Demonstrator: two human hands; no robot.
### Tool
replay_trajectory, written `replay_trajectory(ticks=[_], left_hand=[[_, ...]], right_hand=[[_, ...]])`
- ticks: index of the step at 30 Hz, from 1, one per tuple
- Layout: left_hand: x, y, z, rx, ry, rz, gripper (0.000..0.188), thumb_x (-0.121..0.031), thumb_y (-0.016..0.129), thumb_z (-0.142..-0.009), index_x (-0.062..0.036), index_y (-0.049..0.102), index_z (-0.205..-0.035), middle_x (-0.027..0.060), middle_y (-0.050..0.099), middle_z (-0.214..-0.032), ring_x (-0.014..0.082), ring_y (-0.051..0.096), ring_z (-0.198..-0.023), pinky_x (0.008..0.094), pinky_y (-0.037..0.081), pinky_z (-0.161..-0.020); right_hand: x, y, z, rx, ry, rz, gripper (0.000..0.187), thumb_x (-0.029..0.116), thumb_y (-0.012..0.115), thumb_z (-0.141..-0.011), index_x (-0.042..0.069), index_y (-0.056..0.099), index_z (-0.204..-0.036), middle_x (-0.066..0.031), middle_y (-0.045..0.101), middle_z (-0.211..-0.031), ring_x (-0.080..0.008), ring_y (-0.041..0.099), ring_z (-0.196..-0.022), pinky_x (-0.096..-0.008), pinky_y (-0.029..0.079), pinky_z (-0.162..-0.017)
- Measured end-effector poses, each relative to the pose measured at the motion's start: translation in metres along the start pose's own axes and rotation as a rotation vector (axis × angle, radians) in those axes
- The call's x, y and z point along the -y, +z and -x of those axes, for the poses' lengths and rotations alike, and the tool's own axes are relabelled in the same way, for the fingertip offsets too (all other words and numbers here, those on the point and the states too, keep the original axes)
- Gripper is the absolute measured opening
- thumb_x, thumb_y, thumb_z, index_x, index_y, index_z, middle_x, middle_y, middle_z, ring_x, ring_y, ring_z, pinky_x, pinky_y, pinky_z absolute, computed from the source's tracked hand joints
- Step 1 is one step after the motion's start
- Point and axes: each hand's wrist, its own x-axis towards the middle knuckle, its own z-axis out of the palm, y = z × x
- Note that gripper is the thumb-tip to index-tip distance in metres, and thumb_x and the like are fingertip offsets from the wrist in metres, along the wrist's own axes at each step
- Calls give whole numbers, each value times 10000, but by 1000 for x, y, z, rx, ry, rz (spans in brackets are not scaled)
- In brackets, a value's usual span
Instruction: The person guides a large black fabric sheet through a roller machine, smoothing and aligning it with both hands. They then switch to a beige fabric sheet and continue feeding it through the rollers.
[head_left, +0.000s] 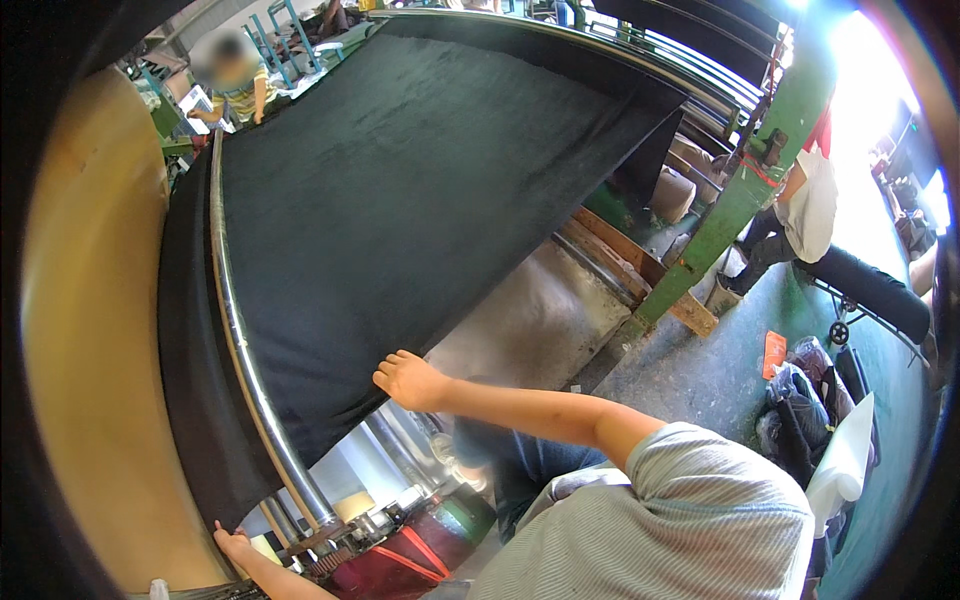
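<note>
A wide sheet of black fabric [400, 190] stretches across the machine, from the far rollers down over a shiny metal bar [240, 345] at the left. My right hand [412, 380] is closed on the fabric's near edge, its fingers curled at the border. Low at the left, my left hand [233, 543] pinches the fabric's bottom edge, beside the big yellowish drum [95, 330]. Its fingertips are small in view and partly hidden by the cloth.
Gears [335, 550] sit at the bar's near end. A green post [735, 190] slants at the right. One person [238, 95] stands far left, another [805, 205] beyond the post. Plastic-wrapped bundles [800, 400] lie on the floor; a black fabric roll [870, 290] rests on a wheeled cart.
</note>
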Motion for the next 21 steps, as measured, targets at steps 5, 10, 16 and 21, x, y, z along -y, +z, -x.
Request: replay_trajectory(ticks=[5, 10, 16, 21], left_hand=[[-12, -24, -42, 414, -22, -72, 364, -115, 456, -758, -255, 681, -1006, 37, 634, -921, 180, 530, -677, 288, 426, -574], [-6, -25, -26, 364, -23, -35, 336, -132, 481, -753, -279, 681, -981, 11, 641, -886, 155, 512, -660, 278, 417, -565], [-10, -29, -21, 207, -34, 29, 296, -195, 436, -803, -303, 656, -969, 7, 633, -896, 134, 453, -596, 239, 353, -458], [-12, -27, -18, 64, -34, 16, 310, -225, 377, -844, -314, 663, -925, 20, 639, -893, 121, 402, -519, 227, 332, -420]], right_hand=[[18, 6, -12, -14, -80, -52, 91, 138, 522, -755, 54, 526, -788, -91, 545, -796, -253, 546, -827, -345, 419, -752], [-9, -19, -13, -52, -99, -17, 92, 143, 518, -759, 61, 513, -801, -94, 528, -843, -247, 536, -843, -353, 424, -737], [-75, -41, -2, -81, 366, 318, 115, 126, 505, -768, 58, 560, -842, -119, 556, -883, -264, 531, -881, -368, 405, -747], [-85, -30, 17, 100, 361, 299, 92, 129, 522, -761, 70, 590, -779, -113, 602, -834, -259, 559, -850, -367, 401, -758]])
